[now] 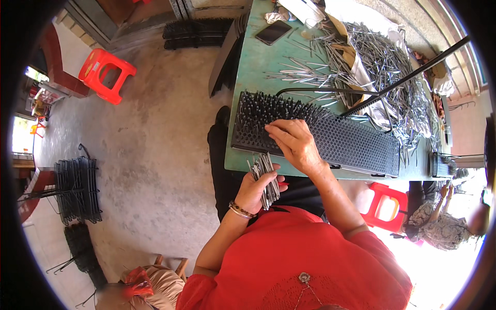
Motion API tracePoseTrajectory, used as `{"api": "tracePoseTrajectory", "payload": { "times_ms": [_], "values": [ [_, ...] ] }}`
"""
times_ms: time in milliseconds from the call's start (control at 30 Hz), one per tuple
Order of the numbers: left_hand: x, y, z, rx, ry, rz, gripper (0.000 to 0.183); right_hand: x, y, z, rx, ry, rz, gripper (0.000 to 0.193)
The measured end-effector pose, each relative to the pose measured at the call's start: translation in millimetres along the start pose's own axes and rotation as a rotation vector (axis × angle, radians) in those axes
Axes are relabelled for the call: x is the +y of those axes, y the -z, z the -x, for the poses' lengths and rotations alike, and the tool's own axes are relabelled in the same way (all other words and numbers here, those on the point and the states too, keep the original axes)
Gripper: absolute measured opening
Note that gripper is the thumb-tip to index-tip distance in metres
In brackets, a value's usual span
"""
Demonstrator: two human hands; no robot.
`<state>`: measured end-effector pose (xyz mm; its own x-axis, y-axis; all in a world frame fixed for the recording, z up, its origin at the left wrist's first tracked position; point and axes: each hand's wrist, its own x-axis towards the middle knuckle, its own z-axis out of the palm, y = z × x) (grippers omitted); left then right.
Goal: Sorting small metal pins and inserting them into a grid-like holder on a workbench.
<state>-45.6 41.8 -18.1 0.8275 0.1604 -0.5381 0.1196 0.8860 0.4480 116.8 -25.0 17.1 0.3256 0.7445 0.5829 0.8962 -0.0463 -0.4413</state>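
My left hand [251, 192] is closed round a bundle of thin silvery metal rods [267, 175], held just off the table's near edge. A long black block full of round holes [356, 145] lies along that edge. Its left part bristles with upright dark-tipped rods [258, 111], while the right part shows open holes. Over the boundary between them is my right hand [297, 145], its thumb and fingertips pinched together low over the block. What the pinch holds, if anything, is too small to make out.
On the green table [253, 64] a large heap of loose rods [385, 67] lies beyond the block, near a dark phone [274, 32]. A black bar [408, 75] slants above. Red stools [111, 77] stand about. Black wire racks [77, 188] lean at left; another person [439, 222] sits at right.
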Motion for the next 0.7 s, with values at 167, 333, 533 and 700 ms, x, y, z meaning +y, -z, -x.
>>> {"api": "tracePoseTrajectory", "payload": {
  "times_ms": [167, 333, 533, 700],
  "values": [
    [1, 1, 2, -0.024, -0.014, -0.019, 0.023, -2, 3, -5, 0.013, -0.033, 0.097, 0.024],
    [5, 2, 5, -0.022, -0.062, -0.021, 0.022, 0, 0, -4, 0.013, -0.042, 0.108, 0.024],
    [8, 6, 8, -0.029, -0.081, -0.027, 0.022, -13, 2, -9, -0.054, -0.073, 0.179, 0.024],
    [10, 9, 10, -0.057, -0.098, -0.018, 0.022, -23, 5, -4, 0.02, -0.108, -0.031, 0.023]
  ]
}}
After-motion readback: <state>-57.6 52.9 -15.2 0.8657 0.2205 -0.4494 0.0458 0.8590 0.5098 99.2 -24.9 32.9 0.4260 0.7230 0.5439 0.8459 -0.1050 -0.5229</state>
